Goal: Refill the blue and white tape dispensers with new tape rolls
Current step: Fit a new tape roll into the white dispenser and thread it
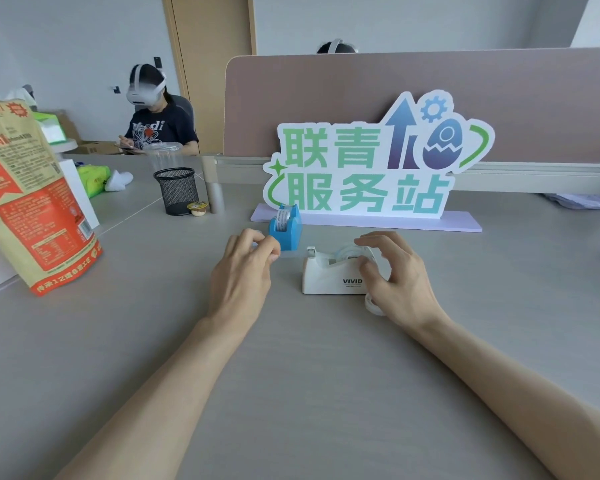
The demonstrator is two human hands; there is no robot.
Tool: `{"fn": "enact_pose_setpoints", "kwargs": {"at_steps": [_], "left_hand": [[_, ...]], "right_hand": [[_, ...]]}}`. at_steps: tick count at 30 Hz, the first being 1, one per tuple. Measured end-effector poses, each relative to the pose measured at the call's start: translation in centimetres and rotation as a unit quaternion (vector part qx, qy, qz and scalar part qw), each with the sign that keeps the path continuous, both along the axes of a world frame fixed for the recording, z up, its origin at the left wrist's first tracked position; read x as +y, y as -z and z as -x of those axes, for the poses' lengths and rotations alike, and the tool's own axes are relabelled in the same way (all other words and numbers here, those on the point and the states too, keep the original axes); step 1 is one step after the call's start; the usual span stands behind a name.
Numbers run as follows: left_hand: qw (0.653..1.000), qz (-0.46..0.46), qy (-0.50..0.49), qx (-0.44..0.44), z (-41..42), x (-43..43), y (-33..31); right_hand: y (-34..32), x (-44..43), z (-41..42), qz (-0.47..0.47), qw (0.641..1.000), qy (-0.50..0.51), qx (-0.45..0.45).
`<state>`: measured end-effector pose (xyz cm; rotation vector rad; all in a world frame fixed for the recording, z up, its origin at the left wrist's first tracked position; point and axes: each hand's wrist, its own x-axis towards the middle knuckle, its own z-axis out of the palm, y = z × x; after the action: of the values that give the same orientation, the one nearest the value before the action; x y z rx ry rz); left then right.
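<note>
Your white tape dispenser (333,277), the one marked VIVID, sits on the grey desk (291,393) right in front of you, and a clear tape roll (347,253) already rests in its cradle. Your right hand (397,277) curves around the rear end of that dispenser, fingers spread over the roll and thumb low on the side; whether you are pressing the roll home or only touching it cannot be told. Just under that hand, a loose whitish ring (373,305) lies on the desk, possibly a spent core or a strip of tape.

Just behind and to the left stands the blue tape dispenser (286,227), upright, with a printed roll (282,220) seated in its top. Your left hand (248,263) is beside it, fingertips pinched together near its lower front edge; they seem to nip something small and clear, perhaps a tape end, but it is too faint to be sure.

By the look of it, both dispensers now carry rolls, so the refill is close to finished. What likely remains is drawing each tape end over its cutter and clearing the loose ring.

Further out, a cut-out sign (368,168) stands behind the dispensers, a mesh pen cup (177,190) to the left, and a printed bag (32,199) at the desk's left edge.
</note>
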<state>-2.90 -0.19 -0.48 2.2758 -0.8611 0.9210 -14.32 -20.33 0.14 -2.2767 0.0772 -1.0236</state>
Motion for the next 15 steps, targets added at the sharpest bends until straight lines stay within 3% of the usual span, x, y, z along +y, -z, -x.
{"fn": "enact_pose_setpoints", "kwargs": {"at_steps": [15], "left_hand": [[0.998, 0.065, -0.001, -0.008, -0.17, -0.44, -0.53]], "right_hand": [[0.07, 0.06, 0.02, -0.004, 1.000, 0.006, -0.001]]}}
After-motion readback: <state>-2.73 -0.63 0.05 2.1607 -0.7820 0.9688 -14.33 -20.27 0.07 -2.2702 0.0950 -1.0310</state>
